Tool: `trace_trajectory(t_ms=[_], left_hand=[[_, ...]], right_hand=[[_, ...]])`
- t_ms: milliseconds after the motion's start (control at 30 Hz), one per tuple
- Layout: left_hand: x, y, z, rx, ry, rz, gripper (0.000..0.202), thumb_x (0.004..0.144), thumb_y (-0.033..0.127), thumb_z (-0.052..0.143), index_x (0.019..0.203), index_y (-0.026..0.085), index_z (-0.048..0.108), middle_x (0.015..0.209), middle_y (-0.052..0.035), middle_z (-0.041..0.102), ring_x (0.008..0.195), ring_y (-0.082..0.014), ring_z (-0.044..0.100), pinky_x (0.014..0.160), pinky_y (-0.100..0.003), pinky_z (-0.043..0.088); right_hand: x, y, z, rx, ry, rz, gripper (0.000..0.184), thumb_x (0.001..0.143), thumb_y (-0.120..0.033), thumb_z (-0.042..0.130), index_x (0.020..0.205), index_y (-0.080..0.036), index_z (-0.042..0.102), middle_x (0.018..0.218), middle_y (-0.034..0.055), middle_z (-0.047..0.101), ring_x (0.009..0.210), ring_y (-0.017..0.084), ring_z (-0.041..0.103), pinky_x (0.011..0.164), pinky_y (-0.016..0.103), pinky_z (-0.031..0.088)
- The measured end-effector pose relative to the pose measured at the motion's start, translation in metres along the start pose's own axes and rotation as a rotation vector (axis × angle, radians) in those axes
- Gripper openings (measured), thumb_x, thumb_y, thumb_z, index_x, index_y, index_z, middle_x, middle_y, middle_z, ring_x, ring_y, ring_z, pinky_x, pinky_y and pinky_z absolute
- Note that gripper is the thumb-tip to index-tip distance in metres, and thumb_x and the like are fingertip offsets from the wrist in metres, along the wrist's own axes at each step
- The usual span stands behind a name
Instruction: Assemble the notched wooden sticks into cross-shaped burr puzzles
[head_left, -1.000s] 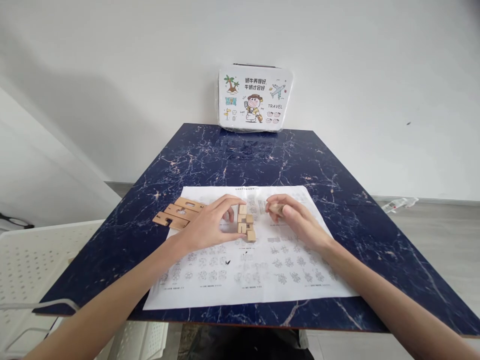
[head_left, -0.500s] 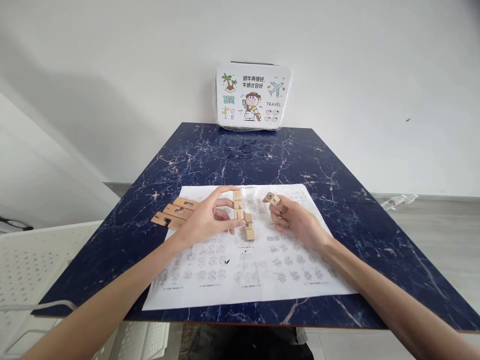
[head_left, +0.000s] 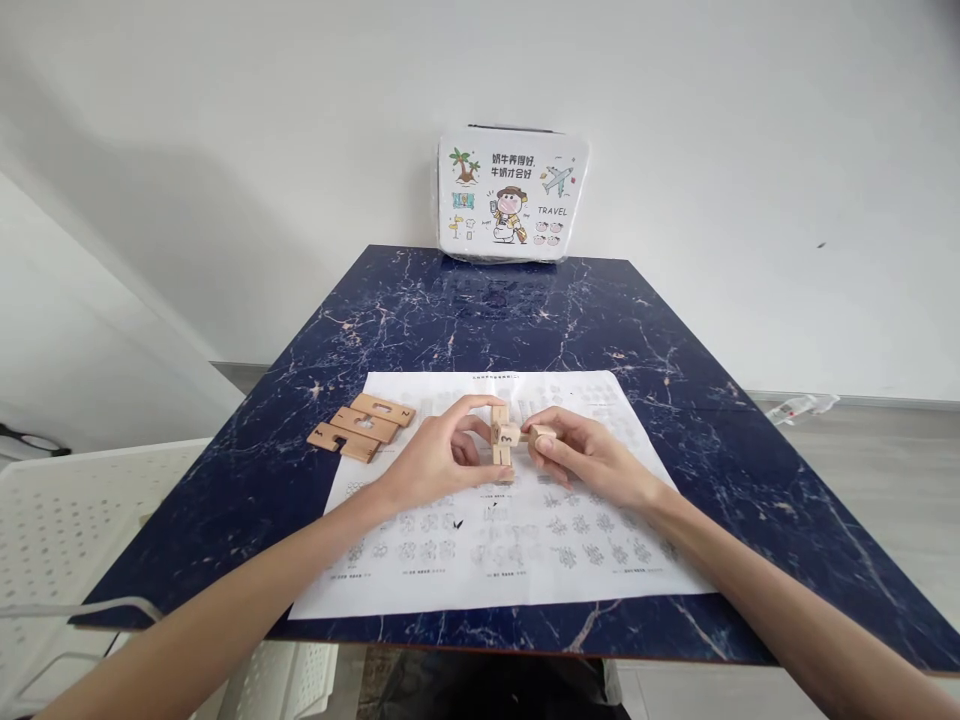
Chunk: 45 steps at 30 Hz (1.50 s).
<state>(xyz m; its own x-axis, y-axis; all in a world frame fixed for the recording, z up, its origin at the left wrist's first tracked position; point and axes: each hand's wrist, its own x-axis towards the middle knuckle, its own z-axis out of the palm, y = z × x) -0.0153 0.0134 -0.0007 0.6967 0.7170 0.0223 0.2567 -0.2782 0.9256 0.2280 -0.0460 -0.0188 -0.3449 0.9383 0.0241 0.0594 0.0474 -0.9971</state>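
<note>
My left hand (head_left: 435,455) is closed around a notched wooden puzzle piece (head_left: 501,457), gripping it by its ends between thumb and fingers. Across the middle of that piece lies a second notched block, the wooden piece marked 3 (head_left: 509,436). My right hand (head_left: 589,450) pinches this second piece by its right end. The two pieces touch and cross; whether their notches are fully seated, I cannot tell. Both are held over a printed sheet (head_left: 450,585) with rows of small line diagrams.
Several flat wooden pieces with cut-outs (head_left: 360,426), numbered, lie at the sheet's upper left. The dark blue marbled table (head_left: 510,330) carries the sheet. A white printed case (head_left: 517,190) stands against the wall at the back. A white perforated basket (head_left: 60,520) is at the left.
My right hand has moved left, bringing the piece marked 3 against the piece in my left hand. The left hand has shifted slightly right and down, turning its piece.
</note>
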Motion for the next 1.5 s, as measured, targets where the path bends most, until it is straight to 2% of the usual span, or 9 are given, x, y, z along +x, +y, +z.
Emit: trace_trajectory(t_ms=[133, 333, 467, 700, 833, 1000, 1233, 1500], left_hand=[[0.000, -0.001, 0.003, 0.076, -0.013, 0.045, 0.070, 0.080, 0.041, 0.085, 0.140, 0.031, 0.049, 0.099, -0.0011, 0.072, 0.061, -0.0125, 0.063, 0.057, -0.026, 0.050], [-0.001, 0.000, 0.005, 0.190, -0.017, 0.109, 0.065, 0.083, 0.048, 0.082, 0.138, 0.030, 0.051, 0.101, -0.0021, 0.073, 0.066, -0.0146, 0.067, 0.061, -0.028, 0.053], [-0.002, 0.001, 0.006, 0.244, -0.014, 0.150, 0.063, 0.083, 0.047, 0.082, 0.135, 0.030, 0.052, 0.107, -0.0028, 0.073, 0.072, -0.0168, 0.070, 0.063, -0.029, 0.052], [-0.003, -0.003, 0.009, 0.339, 0.023, 0.192, 0.061, 0.085, 0.049, 0.081, 0.136, 0.030, 0.053, 0.120, -0.0052, 0.073, 0.093, -0.0231, 0.073, 0.079, -0.036, 0.057], [-0.006, -0.006, 0.012, 0.375, 0.048, 0.222, 0.063, 0.083, 0.049, 0.081, 0.136, 0.030, 0.054, 0.124, -0.0050, 0.072, 0.088, -0.0211, 0.072, 0.077, -0.034, 0.057], [-0.006, -0.005, 0.013, 0.329, 0.050, 0.262, 0.064, 0.080, 0.042, 0.086, 0.134, 0.029, 0.054, 0.118, -0.0029, 0.073, 0.079, -0.0166, 0.069, 0.075, -0.031, 0.056], [-0.006, 0.001, 0.011, 0.232, 0.012, 0.199, 0.061, 0.078, 0.041, 0.088, 0.130, 0.028, 0.059, 0.108, -0.0019, 0.074, 0.080, -0.0183, 0.070, 0.072, -0.031, 0.056], [-0.004, 0.003, 0.012, 0.155, 0.023, 0.176, 0.059, 0.074, 0.038, 0.089, 0.123, 0.024, 0.060, 0.102, -0.0028, 0.073, 0.077, -0.0178, 0.069, 0.067, -0.030, 0.054]], right_hand=[[0.000, 0.001, 0.003, -0.011, -0.035, 0.006, 0.032, 0.103, -0.053, 0.059, 0.120, -0.026, 0.055, 0.085, 0.0006, 0.065, 0.055, 0.010, 0.045, 0.049, 0.027, 0.036], [-0.003, 0.003, 0.008, -0.039, -0.058, -0.025, 0.033, 0.105, -0.053, 0.057, 0.123, -0.027, 0.047, 0.084, 0.0002, 0.068, 0.059, 0.012, 0.049, 0.054, 0.028, 0.039], [-0.004, 0.002, 0.013, -0.049, -0.006, -0.048, 0.032, 0.105, -0.052, 0.056, 0.122, -0.026, 0.045, 0.080, -0.0009, 0.067, 0.059, 0.013, 0.051, 0.054, 0.029, 0.039], [-0.001, -0.003, 0.020, 0.021, 0.039, -0.025, 0.032, 0.106, -0.057, 0.051, 0.102, -0.026, 0.046, 0.068, -0.0032, 0.067, 0.050, 0.013, 0.054, 0.052, 0.029, 0.044], [0.000, 0.003, 0.020, 0.060, 0.059, -0.014, 0.037, 0.105, -0.060, 0.051, 0.093, -0.026, 0.044, 0.068, -0.0024, 0.070, 0.046, 0.012, 0.055, 0.047, 0.028, 0.042], [0.000, 0.009, 0.020, 0.011, 0.117, -0.014, 0.037, 0.104, -0.059, 0.055, 0.090, -0.025, 0.047, 0.062, -0.0032, 0.068, 0.043, 0.011, 0.052, 0.044, 0.026, 0.037], [-0.004, 0.007, 0.022, -0.165, 0.225, 0.021, 0.042, 0.104, -0.062, 0.053, 0.083, -0.026, 0.045, 0.049, -0.0064, 0.058, 0.039, 0.010, 0.042, 0.044, 0.026, 0.032], [0.000, 0.004, 0.022, -0.141, 0.223, 0.074, 0.046, 0.103, -0.065, 0.051, 0.080, -0.025, 0.046, 0.048, -0.0065, 0.056, 0.039, 0.010, 0.043, 0.045, 0.027, 0.034]])
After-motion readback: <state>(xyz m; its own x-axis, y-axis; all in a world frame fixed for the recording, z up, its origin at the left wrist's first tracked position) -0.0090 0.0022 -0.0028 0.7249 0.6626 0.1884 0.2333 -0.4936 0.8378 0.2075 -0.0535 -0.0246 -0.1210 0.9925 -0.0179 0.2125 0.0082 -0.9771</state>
